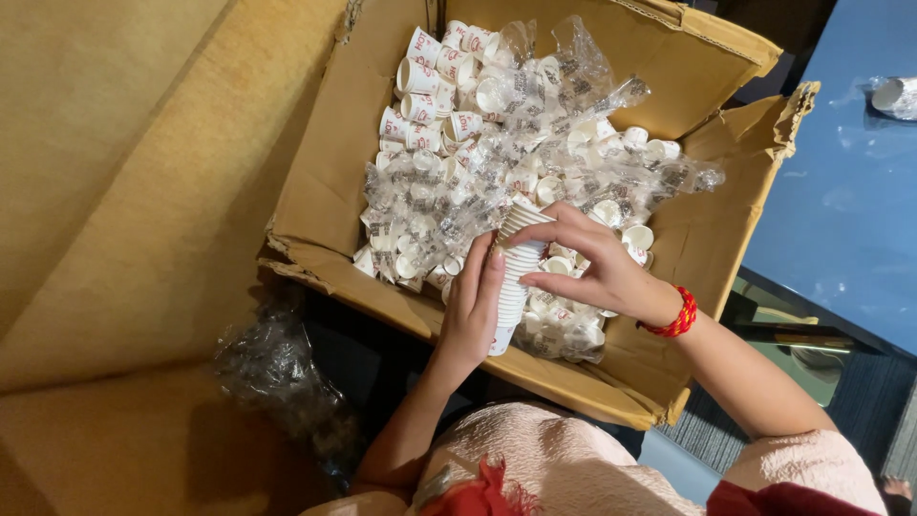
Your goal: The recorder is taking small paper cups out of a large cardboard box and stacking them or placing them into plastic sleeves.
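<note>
An open cardboard box (330, 182) takes up the middle of the view, its flaps folded outward and its near wall torn and ragged along the left corner. Inside lie many small white paper cups (425, 91) with red print, loose ones piled toward the far left corner of the box and others bundled in clear plastic sleeves (564, 115) that crinkle up across the middle and toward the far right flap. These sleeves and loose cups crowd in on all sides of the hands. Outside the box, by its near left corner, a crumpled clear plastic wrapper (272, 368) lies in shadow. To the right of the box a blue tabletop (850, 220) shows, with another wrapped bundle of cups (896, 96) near its far edge. The stack of cups (514, 272) is a long nested column of white cups, slightly curved, its rims showing as tight ridges; it stands on a slant over the near wall of the box, upper end toward the middle of the box. The left hand (473, 311) wraps around the lower part of the stack from the left, fingers closed against it. The right hand (592, 263), a red beaded bracelet (676, 315) at its wrist, pinches the upper part between thumb and curled fingers.
</note>
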